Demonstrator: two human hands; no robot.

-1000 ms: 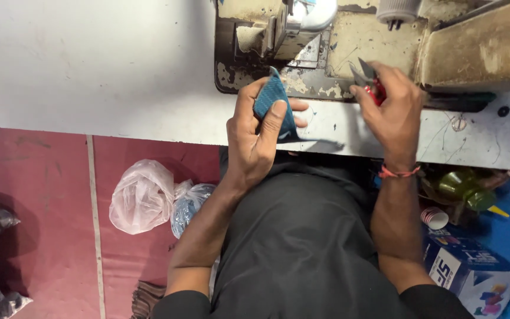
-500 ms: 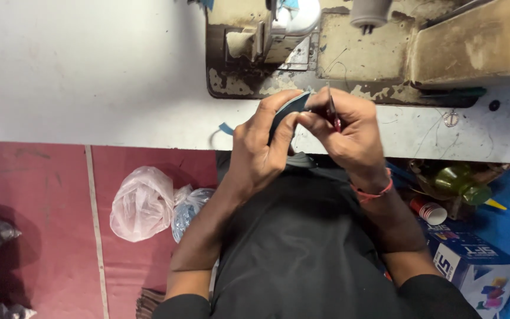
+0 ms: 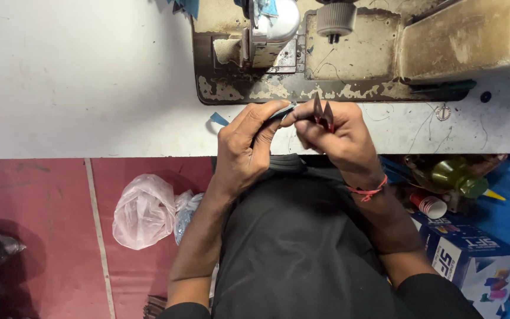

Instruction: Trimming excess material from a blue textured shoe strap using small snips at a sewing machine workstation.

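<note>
My left hand [image 3: 244, 145] pinches a small folded piece of blue fabric [image 3: 280, 112] between thumb and fingers, just in front of the sewing machine [image 3: 349, 53]. My right hand [image 3: 337, 133] meets it and grips a small red-handled thread snipper [image 3: 322, 112], its blades pointing up at the edge of the fabric. Both hands hover over the front edge of the white table [image 3: 78, 77]. A red thread band circles my right wrist.
A worn beige sewing machine bed lies on the table. A blue scrap [image 3: 218, 119] lies by the left hand. On the red floor sit plastic bags [image 3: 146, 210]. At right are a green bottle [image 3: 458, 177], a paper cup [image 3: 429, 205] and a blue carton [image 3: 470, 260].
My hands have come together: the right hand with the snipper moved left to the fabric, and the left hand turned the blue piece edge-on and closed around it.
</note>
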